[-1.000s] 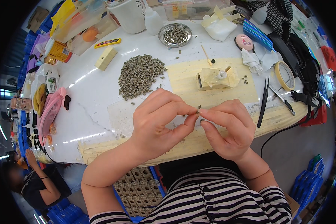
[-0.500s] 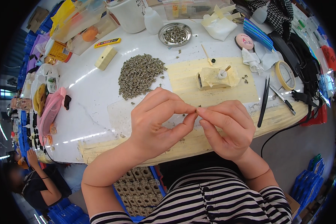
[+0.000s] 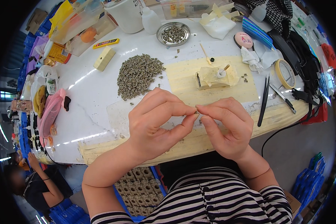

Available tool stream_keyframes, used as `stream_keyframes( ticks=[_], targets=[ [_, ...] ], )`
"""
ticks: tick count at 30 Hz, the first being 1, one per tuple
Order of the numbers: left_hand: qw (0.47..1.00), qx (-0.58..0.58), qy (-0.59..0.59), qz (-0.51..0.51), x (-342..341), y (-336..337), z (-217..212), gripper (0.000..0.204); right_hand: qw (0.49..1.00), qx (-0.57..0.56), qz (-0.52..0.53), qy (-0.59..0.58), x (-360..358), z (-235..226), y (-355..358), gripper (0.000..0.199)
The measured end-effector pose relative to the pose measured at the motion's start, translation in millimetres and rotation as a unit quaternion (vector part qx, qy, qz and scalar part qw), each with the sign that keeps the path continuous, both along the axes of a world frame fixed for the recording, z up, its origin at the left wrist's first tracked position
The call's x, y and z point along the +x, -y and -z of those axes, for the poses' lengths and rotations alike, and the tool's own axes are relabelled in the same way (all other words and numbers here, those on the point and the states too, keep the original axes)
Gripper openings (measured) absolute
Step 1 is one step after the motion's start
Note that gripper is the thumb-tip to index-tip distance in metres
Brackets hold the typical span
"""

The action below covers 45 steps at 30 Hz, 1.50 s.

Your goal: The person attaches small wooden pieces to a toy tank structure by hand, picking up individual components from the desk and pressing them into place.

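Above the near middle of the table my two hands meet at the fingertips. My left hand (image 3: 153, 121) is closed in a pinch, thumb and index finger on a tiny grey metal part (image 3: 197, 112), mostly covered. The index fingertip of my right hand (image 3: 227, 127) touches the part from the other side, while its thumb stands a little apart below. Beyond my left hand lies a heap of small grey metal parts (image 3: 138, 75). Past my right hand, on yellowish tape, sits a tape-wrapped block (image 3: 212, 80) with a small white nozzle-like piece on it.
A round metal dish (image 3: 173, 34) of similar parts stands at the back. Right of my hands lie black tweezers (image 3: 264, 102), a craft knife (image 3: 283, 99) and a tape roll (image 3: 285, 74). A cream block (image 3: 104, 58) is left of the heap. Another person (image 3: 41, 179) is at far left.
My right thumb and index finger have spread slightly apart, and more of the tiny part shows between the fingertips. Both hands otherwise keep nearly the same place.
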State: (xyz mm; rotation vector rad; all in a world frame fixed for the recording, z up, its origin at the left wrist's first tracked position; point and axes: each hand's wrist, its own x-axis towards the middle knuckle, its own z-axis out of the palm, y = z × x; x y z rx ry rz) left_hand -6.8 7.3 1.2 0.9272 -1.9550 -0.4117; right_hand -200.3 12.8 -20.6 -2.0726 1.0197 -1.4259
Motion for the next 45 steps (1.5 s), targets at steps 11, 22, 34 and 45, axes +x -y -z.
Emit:
stream_keyframes(
  ticks=[11,22,34,45],
  targets=[
    [1.0,-0.004,0.008,0.003,-0.8,-0.5,0.7,0.022,0.994,0.091,-0.039,0.05,-5.6,-1.4,0.4,0.011],
    [1.0,-0.001,0.009,-0.005,-1.5,-0.2,1.1,0.022,0.999,-0.013,-0.023,0.019,-4.0,-0.7,-0.8,0.025],
    [1.0,-0.017,-0.006,0.02,0.0,0.1,1.2,0.025,0.998,0.05,-0.023,0.015,-1.7,-0.5,-0.2,0.021],
    [1.0,-0.015,0.006,0.006,-2.0,-0.3,2.7,0.024,1.0,0.013,-0.002,0.013,-3.3,-1.1,-1.3,0.019]
  ],
)
